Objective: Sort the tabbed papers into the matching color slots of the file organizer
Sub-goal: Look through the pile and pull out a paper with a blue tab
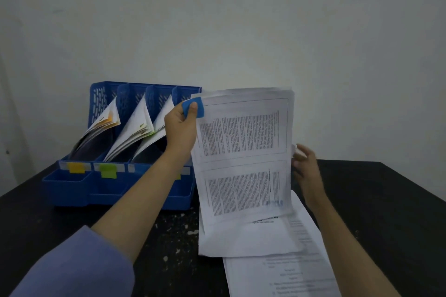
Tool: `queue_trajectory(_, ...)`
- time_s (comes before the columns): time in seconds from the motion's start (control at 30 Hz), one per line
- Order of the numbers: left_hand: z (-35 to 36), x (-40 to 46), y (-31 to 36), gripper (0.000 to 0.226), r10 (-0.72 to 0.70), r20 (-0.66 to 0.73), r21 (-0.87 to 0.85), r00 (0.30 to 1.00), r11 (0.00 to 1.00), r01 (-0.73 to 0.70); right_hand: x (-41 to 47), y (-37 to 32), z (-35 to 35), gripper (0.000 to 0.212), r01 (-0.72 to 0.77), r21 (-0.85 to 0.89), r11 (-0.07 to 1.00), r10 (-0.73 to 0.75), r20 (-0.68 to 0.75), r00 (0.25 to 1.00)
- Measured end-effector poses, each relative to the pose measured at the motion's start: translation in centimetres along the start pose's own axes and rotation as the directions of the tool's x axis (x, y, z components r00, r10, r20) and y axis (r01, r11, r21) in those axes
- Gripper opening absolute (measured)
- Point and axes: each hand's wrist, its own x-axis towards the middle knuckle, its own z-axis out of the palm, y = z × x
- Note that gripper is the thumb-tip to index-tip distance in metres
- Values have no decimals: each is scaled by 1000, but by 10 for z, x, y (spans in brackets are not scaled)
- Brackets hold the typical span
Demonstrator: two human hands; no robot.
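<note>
Blue-tabbed papers (243, 152) beside file organizer (72, 190)

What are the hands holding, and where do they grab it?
The left hand pinches the lifted papers at the top corner, thumb on the blue tab. The right hand holds their right edge.

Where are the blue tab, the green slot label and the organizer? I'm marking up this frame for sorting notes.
blue tab (199, 109), head view, on the tab's right half beside the thumb.
green slot label (108, 171), head view, middle of the sticker.
organizer (66, 189), head view, front wall of its left tray.
</note>
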Motion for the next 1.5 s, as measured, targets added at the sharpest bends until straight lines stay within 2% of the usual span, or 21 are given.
queue_trajectory(0.07, 0, 2, -3, 13, -1, 4, 10, 1000, 1000, 1, -1, 16, 1, 31, -60, -4, 998, 60, 69, 996)
queue_trajectory(0.17, -3, 6, -6, 15, -1, -5, 24, 1000, 1000, 1, 1, 24, 5, 12, -73, -69, 995, 77, 53, 996)
queue_trajectory(0.3, -11, 15, -6, 23, 4, -43, 113, 999, 994, 1, 9, 23, 5, 27, 10, -213, 977, -10, 0, 1000)
queue_trajectory(0.43, -19, 22, -3, 21, 22, -63, 191, 998, 982, -10, 17, 17, -14, 28, 57, -346, 936, -101, -109, 989)
queue_trajectory(0.53, -24, 22, -3, 23, -12, -34, 243, 999, 970, 20, 18, 20, -42, 32, 16, -520, 854, -69, -83, 994)
queue_trajectory(0.63, -31, 17, -3, 15, -26, -21, 291, 999, 956, 31, 13, 29, -71, 30, -28, -698, 716, -10, -50, 999)
queue_trajectory(0.7, -37, 14, -3, 10, -24, -22, 319, 999, 947, 29, 6, 38, -88, 28, -72, -758, 648, 37, -63, 997)
queue_trajectory(0.83, -48, 8, -4, 17, -29, -32, 339, 999, 940, 38, -13, 58, -104, 19, -180, -844, 506, 165, -110, 980)
queue_trajectory(0.9, -52, 4, -3, 24, -31, -35, 326, 999, 945, 41, -17, 55, -98, 20, -199, -873, 446, 129, -158, 979)
queue_trajectory(0.97, -54, 0, -1, 26, -32, -41, 308, 999, 951, 43, -16, 47, -82, 37, -154, -909, 387, 17, -160, 987)
queue_trajectory(1.0, -54, -1, 1, 25, -30, -44, 298, 999, 954, 42, -14, 39, -71, 45, -105, -912, 397, -46, -135, 990)
queue_trajectory(1.03, -55, -3, 4, 25, -24, -48, 286, 999, 958, 37, -11, 29, -56, 49, -45, -878, 477, -88, -98, 991)
queue_trajectory(1.07, -55, -5, 7, 25, -15, -52, 274, 999, 961, 29, -8, 16, -38, 50, 13, -787, 617, -93, -57, 994)
queue_trajectory(1.13, -56, -9, 15, 25, 11, -52, 254, 999, 967, 3, -2, -11, 2, 55, 43, -494, 868, -25, 43, 999)
queue_trajectory(1.17, -56, -11, 19, 24, 21, -47, 243, 999, 970, -9, 0, -22, 23, 59, 30, -360, 932, 10, 110, 994)
queue_trajectory(1.27, -59, -19, 28, 18, 20, -9, 184, 1000, 983, -18, 5, -40, 69, 61, 33, -165, 986, 14, 276, 961)
queue_trajectory(1.4, -66, -27, 33, 12, 41, 52, 115, 998, 992, -47, 6, -40, 95, 23, -27, 123, 992, -14, 324, 946)
queue_trajectory(1.5, -70, -28, 32, 12, 24, 96, 88, 995, 996, -33, 4, -34, 97, 28, -132, 249, 959, 24, 394, 919)
